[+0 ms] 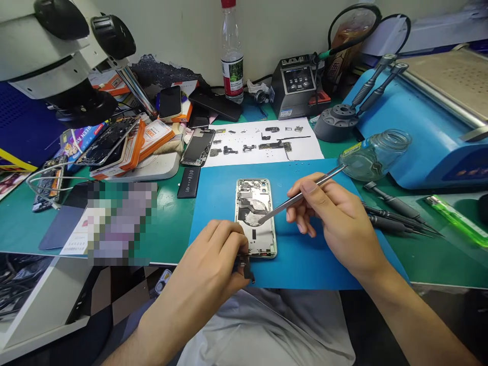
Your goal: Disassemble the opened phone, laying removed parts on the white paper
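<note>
An opened phone housing (263, 241) with bare metal and a round grey patch in its middle lies on the blue mat (213, 193). My right hand (331, 213) grips a slim metal spudger (284, 206), its flat tip over or on the round patch; I cannot tell if it touches. At the housing's lower left, my left hand (217, 254) is closed around a small black phone part (247, 269), partly hidden by the fingers. A black battery (188, 183) and a dark phone screen (197, 147) lie to the left.
Beyond the mat, white paper (236, 158) carries several small phone parts. On the right are a glass jar (375, 155), precision screwdrivers (396, 221) and a blue machine (430, 147). A microscope (53, 66) overhangs phones and boxes on the left. A bottle (232, 66) stands behind.
</note>
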`<state>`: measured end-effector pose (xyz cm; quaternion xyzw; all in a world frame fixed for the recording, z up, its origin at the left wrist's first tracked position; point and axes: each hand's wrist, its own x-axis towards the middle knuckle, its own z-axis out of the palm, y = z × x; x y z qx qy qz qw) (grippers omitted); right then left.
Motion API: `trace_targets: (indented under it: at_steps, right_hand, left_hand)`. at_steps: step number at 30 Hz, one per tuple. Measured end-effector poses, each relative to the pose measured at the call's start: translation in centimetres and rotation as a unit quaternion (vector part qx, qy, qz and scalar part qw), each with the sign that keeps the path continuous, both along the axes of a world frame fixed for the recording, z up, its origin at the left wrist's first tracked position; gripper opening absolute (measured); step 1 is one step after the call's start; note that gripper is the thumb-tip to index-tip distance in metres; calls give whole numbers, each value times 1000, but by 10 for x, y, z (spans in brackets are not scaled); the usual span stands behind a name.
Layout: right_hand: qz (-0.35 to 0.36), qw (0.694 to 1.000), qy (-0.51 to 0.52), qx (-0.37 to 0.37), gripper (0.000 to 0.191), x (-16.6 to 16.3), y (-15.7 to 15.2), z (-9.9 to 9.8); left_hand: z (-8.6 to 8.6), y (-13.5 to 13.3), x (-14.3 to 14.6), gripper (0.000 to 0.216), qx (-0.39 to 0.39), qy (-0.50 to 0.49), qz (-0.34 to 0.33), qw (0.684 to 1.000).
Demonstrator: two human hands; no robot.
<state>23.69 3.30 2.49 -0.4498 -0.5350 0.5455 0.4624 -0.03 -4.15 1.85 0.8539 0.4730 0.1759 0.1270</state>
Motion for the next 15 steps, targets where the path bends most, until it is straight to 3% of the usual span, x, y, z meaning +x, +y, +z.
trace_targets:
  at_steps: [5, 9, 12, 15]
  right_hand:
    - [-1, 1000, -4, -2, 40, -2, -1, 1]
    - [-12, 1000, -5, -7, 40, -3, -2, 0]
    - [-49, 999, -6, 10, 38, -1, 1, -1]
    - [-110, 992, 30, 46, 35, 5, 3, 5]
  left_hand:
    - [-3, -6, 1, 39, 52, 32, 11, 998]
    - [1, -4, 0, 32, 43, -9, 15, 999]
    - [8, 1, -6, 24, -37, -76, 21, 996]
    - [13, 5, -15, 16, -161, -199, 67, 964]
